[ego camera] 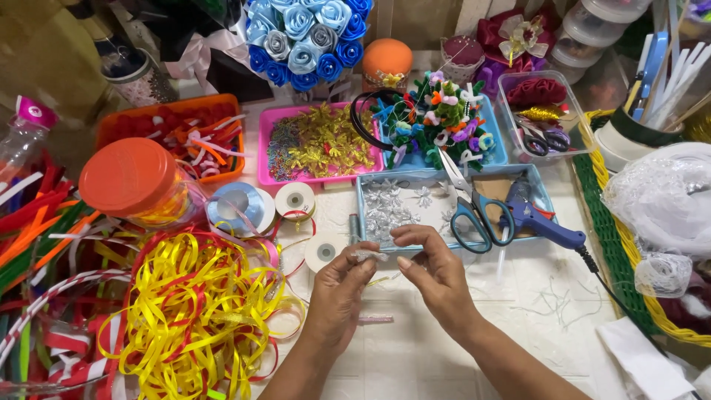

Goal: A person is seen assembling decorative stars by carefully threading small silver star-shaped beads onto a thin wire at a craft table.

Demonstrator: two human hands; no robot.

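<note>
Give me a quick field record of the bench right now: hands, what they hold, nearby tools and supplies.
left hand: pinches a small silver piece at the fingertips
right hand: fingertips meet the same piece from the right
scissors: lie shut across the light blue tray
glue gun: blue, in the same tray, cord trailing right
ribbon pile: yellow and red loops, left of the hands
jar: orange lid, lying tilted
pink tray: gold trims

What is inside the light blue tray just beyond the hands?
The light blue tray holds small silver bows, scissors with blue handles and a blue glue gun. The right hand covers part of its near edge, so anything there is hidden.
</note>
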